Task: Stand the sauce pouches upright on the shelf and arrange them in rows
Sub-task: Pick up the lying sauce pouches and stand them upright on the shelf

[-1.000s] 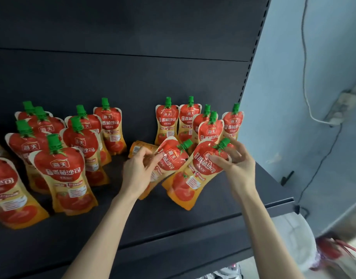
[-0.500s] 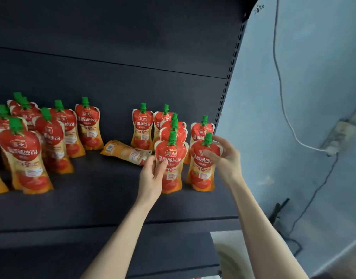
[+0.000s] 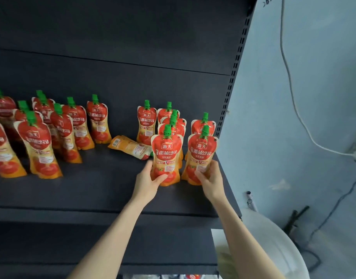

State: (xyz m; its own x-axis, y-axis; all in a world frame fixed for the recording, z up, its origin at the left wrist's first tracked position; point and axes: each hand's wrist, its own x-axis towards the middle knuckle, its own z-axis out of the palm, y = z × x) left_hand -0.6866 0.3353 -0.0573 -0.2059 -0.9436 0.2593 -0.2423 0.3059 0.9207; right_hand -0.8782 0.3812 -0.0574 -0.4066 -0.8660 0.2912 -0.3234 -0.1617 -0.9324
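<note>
- Your left hand (image 3: 148,183) grips the left front pouch (image 3: 166,154) low on its body, with the thumb across the printed face and the fingers round the left edge. The pouch stands upright on the shelf (image 3: 92,194), green cap up.
- Your right hand (image 3: 212,181) clasps the right front pouch (image 3: 201,153) at its lower part, with the thumb on the front and the fingers round the right edge. It stands upright just beside the first, near the shelf's right end.
- The rear pouches (image 3: 146,122) stand upright behind these two.
- One fallen pouch (image 3: 130,146) lies flat between this cluster and the left group (image 3: 75,125), which stands upright in loose rows.
- Every pouch is capped, so you cannot see the contents.
- The pouches directly behind the left front pouch overlap, so their count is unclear. The left group is blurred and cut off at the frame's edge.
- Both your forearms rise from the lower edge towards the shelf's right end.
- A pale wall (image 3: 294,117) with a white cable (image 3: 282,27) lies to the right.
</note>
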